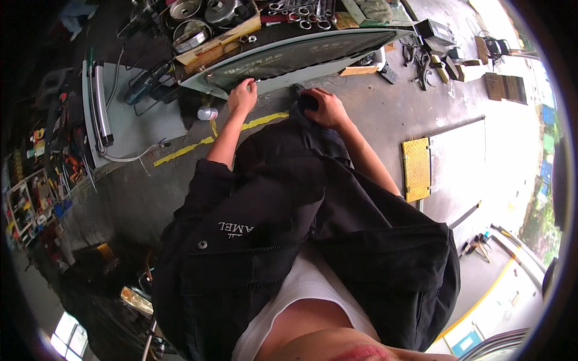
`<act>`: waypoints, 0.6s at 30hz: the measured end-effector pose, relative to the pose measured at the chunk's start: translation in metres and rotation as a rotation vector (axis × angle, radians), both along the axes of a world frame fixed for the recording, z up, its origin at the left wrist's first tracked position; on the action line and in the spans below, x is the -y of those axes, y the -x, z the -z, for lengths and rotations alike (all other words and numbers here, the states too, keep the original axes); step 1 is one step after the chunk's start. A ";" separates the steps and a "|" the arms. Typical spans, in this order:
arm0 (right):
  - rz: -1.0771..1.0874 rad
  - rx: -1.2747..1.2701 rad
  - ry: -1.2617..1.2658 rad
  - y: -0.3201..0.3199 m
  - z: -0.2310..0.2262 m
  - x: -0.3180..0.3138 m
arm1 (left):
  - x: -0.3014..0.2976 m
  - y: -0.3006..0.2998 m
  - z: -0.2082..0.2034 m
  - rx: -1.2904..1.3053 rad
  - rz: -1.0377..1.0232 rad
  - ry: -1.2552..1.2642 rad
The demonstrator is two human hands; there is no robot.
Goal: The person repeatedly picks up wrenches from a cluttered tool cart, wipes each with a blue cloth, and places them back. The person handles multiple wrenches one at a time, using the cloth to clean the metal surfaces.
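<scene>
My left hand (242, 96) is at the lower edge of a long, pale grey-green panel (289, 78), which carries a dark sheet with print on it. Its thumb and fingers are pinched together around a small shiny bit, too small to name. Farther right, my right hand (328, 109) is closed, its fingers curved round something dark and rounded near my knees; what it is cannot be made out against my dark clothes. A small pale can (208, 113) is on the floor just left of my left forearm.
Beyond the panel lie several wrenches (304, 13) and a wooden tray (220, 43) of round metal parts. To the left are a blue power tool (144, 84) and a silver tube (101, 105). Yellow tape (183, 151) marks the floor. A yellow ramp plate (416, 168) lies right.
</scene>
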State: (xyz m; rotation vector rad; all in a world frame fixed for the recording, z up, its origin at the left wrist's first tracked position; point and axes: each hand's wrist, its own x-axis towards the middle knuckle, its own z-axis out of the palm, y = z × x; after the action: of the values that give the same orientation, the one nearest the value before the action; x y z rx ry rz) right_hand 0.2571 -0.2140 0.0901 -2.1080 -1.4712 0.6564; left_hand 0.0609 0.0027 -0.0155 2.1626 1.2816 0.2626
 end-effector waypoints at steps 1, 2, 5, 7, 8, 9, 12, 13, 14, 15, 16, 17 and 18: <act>0.004 -0.008 -0.007 -0.002 -0.002 0.003 | -0.001 0.000 0.001 -0.006 -0.002 0.008; 0.006 -0.017 -0.014 -0.004 -0.004 0.005 | 0.000 -0.001 0.002 -0.062 -0.014 0.035; 0.057 -0.001 -0.041 -0.013 -0.006 0.015 | 0.009 -0.004 -0.017 -0.088 -0.004 0.001; 0.060 -0.014 -0.047 -0.022 -0.006 0.016 | 0.010 -0.006 -0.025 -0.074 -0.013 0.029; 0.060 -0.020 -0.050 -0.027 -0.006 0.015 | 0.009 -0.009 -0.028 -0.088 -0.018 0.048; 0.053 -0.023 -0.071 -0.032 -0.006 0.013 | 0.008 -0.011 -0.031 -0.102 -0.021 0.067; 0.020 -0.031 -0.109 -0.047 -0.012 0.003 | -0.001 -0.006 -0.011 -0.102 -0.079 -0.048; 0.013 -0.030 -0.104 -0.052 -0.013 0.000 | -0.002 -0.007 -0.010 -0.131 -0.096 -0.061; 0.005 -0.029 -0.099 -0.058 -0.015 -0.003 | -0.003 -0.009 -0.008 -0.159 -0.115 -0.075; -0.002 -0.033 -0.103 -0.063 -0.015 -0.006 | -0.001 -0.010 -0.012 -0.192 -0.130 -0.085; -0.011 -0.036 -0.106 -0.069 -0.015 -0.009 | 0.003 -0.013 -0.014 -0.177 -0.139 -0.143; -0.020 -0.041 -0.110 -0.075 -0.015 -0.011 | 0.007 -0.015 -0.017 -0.207 -0.132 -0.173; -0.021 -0.050 -0.100 -0.079 -0.018 -0.012 | 0.010 -0.018 -0.029 -0.239 -0.125 -0.207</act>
State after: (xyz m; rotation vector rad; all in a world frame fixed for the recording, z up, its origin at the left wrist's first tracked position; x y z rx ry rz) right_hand 0.3358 -0.2023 0.1077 -1.9896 -1.4696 0.6250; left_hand 0.0785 -0.0075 0.0135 2.3463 1.5876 0.1990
